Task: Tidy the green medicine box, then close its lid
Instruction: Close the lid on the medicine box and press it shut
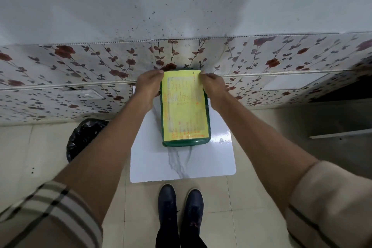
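The green medicine box [186,142] stands on a white marbled board [181,165], its far end against the floral wall. A yellow printed sheet [184,104] covers nearly all of its top, so the inside of the box is hidden. My left hand [149,84] grips the far left corner of the sheet and box. My right hand [214,86] grips the far right corner. Both arms reach forward over the board. I cannot tell whether the yellow sheet is the lid's label or a loose paper.
A black rubbish bag [84,137] sits on the floor left of the board. Floral wall panels [80,78] run behind the box. My two dark shoes [181,207] stand just before the board's near edge. A dark opening [342,88] lies at the right.
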